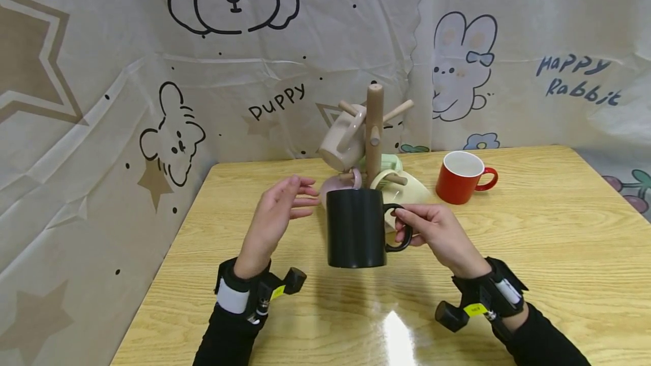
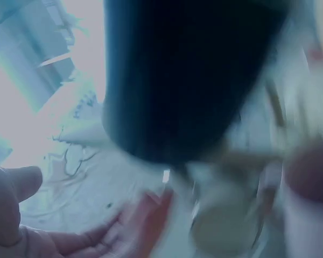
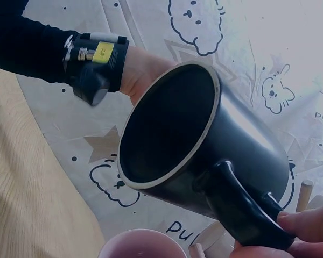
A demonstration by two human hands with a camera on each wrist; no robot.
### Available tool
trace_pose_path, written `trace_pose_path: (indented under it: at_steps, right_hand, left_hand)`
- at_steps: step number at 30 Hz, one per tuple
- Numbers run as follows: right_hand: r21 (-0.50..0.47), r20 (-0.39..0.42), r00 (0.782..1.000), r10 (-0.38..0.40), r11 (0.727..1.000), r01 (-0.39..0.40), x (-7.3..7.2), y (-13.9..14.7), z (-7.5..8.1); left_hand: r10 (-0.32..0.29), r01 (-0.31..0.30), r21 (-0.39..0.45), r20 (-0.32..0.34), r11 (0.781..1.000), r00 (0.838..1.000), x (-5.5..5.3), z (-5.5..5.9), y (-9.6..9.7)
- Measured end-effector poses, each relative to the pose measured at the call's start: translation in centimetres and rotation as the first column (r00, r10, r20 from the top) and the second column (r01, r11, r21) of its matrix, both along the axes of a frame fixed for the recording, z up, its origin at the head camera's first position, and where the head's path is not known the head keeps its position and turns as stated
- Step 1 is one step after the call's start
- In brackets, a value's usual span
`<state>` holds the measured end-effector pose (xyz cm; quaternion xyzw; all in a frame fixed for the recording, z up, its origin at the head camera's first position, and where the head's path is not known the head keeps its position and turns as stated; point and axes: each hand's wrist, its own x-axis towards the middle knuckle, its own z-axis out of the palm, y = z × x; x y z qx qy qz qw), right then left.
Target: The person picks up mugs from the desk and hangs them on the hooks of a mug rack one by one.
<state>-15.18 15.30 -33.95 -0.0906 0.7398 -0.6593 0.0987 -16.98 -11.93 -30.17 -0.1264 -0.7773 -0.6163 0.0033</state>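
Note:
In front of the wooden mug rack (image 1: 374, 123), a black mug (image 1: 356, 229) is held up, its handle pinched between thumb and fingers of my right hand (image 1: 439, 233). The right wrist view looks into the mug's open mouth (image 3: 169, 129), with my right thumb (image 3: 312, 221) on the handle. My left hand (image 1: 277, 213) is raised to the left of the mug, fingers extended and grasping nothing. The left wrist view is blurred; the mug (image 2: 177, 75) fills its top and my left fingers (image 2: 105, 236) reach below it.
On the rack hang a beige mug (image 1: 339, 143) at upper left, a pink mug (image 1: 331, 185) at lower left and a pale yellow mug (image 1: 412, 191) at lower right. A green mug (image 1: 389, 161) is partly hidden behind the post. A red mug (image 1: 458, 182) stands on the table (image 1: 549, 242) to the right.

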Motion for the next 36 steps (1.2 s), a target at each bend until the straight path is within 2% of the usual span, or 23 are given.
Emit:
trace_pose_path:
  at_steps: [1,3,6,8,11,12,14,15,18,22,26,36]
  right_hand:
    - [-0.001,-0.005,1.0,-0.004,1.0,0.004,0.0,0.0,0.0]
    - [-0.004,-0.013,1.0,-0.012,1.0,0.012,0.0,0.0,0.0]
    - [-0.007,-0.019,1.0,-0.018,1.0,0.018,0.1,0.0,-0.1]
    - [-0.011,-0.021,1.0,-0.021,1.0,0.021,0.1,0.1,-0.1]
    - [-0.018,-0.025,0.999,-0.024,1.0,0.024,0.1,0.1,-0.1]
    - [-0.02,-0.027,0.999,-0.024,1.0,0.023,0.1,0.1,-0.1]
    - [-0.021,-0.031,0.999,-0.021,1.0,0.021,0.2,0.0,0.0]
    - [-0.021,-0.033,0.999,-0.02,1.0,0.02,0.2,0.0,0.0]
    - [-0.016,-0.035,0.999,-0.018,1.0,0.017,0.3,-0.1,0.1]
    - [-0.011,-0.033,0.999,-0.017,1.0,0.017,0.4,-0.2,0.2]
    - [-0.005,-0.03,0.999,-0.013,1.0,0.013,0.4,-0.2,0.3]
    - [0.009,-0.017,1.0,-0.022,1.0,0.022,0.3,-0.2,0.5]
  left_hand:
    - [-0.05,0.047,0.055,0.046,0.997,0.998,0.1,0.0,0.3]
    - [-0.137,0.121,0.127,0.126,0.984,0.982,0.4,0.0,0.8]
    - [-0.246,0.19,0.245,0.219,0.951,0.944,0.6,-0.4,1.6]
    - [-0.334,0.239,0.346,0.246,0.907,0.91,0.7,-1.0,2.2]
    - [-0.477,0.312,0.499,0.247,0.809,0.843,0.7,-1.8,3.0]
    - [-0.503,0.315,0.531,0.255,0.787,0.826,0.7,-2.1,3.2]
    - [-0.529,0.322,0.555,0.263,0.767,0.806,0.8,-2.6,3.6]
    - [-0.527,0.315,0.558,0.269,0.768,0.806,0.8,-2.8,3.8]
    - [-0.49,0.28,0.54,0.294,0.794,0.821,0.9,-3.1,4.2]
    - [-0.453,0.24,0.534,0.311,0.811,0.836,1.0,-3.2,4.5]
    - [-0.423,0.204,0.529,0.334,0.824,0.842,1.2,-3.1,4.7]
    - [-0.402,0.19,0.518,0.336,0.834,0.852,1.4,-3.0,4.9]
